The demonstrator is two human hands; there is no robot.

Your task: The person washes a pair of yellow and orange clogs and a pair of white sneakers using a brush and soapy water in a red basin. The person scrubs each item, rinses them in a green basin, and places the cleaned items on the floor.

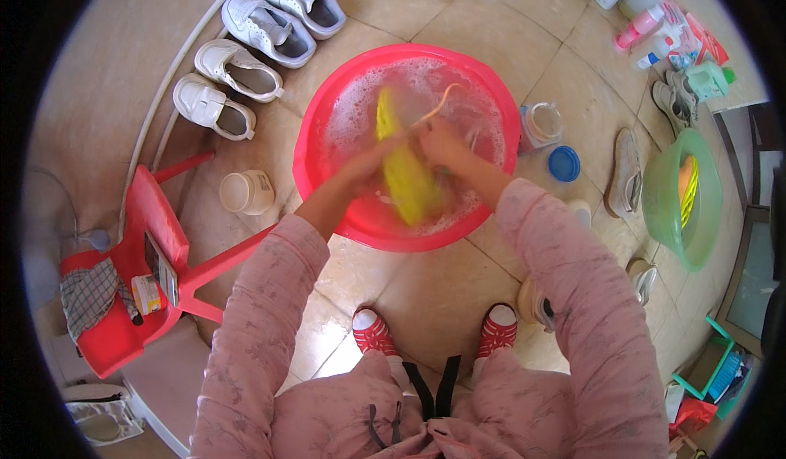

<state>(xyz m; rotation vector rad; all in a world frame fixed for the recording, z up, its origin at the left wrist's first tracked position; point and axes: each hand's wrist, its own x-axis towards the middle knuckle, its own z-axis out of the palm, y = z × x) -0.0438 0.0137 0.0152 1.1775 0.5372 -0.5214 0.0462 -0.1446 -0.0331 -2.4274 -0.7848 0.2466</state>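
Observation:
Over a pink-red plastic basin point(405, 245) of foamy water, my left hand point(376, 155) grips a bright yellow-green item point(402, 179). Motion blurs it; it looks like a shoe. A thin, curved orange strip point(443, 100) rises beside it, possibly a lace or a handle. My right hand point(445, 144) is bent close to the item's right side, fingers curled. Blur hides whether anything is in its grasp. White suds point(350, 115) float on the water around both hands.
White shoes point(270, 29) line the left wall. A red plastic chair point(156, 213) and a jar point(245, 192) stand left. Right are an open tub point(543, 122), a blue lid point(564, 163), shoes point(625, 176), bottles point(638, 28) and a green basin point(660, 213) holding a yellow-orange item point(689, 192).

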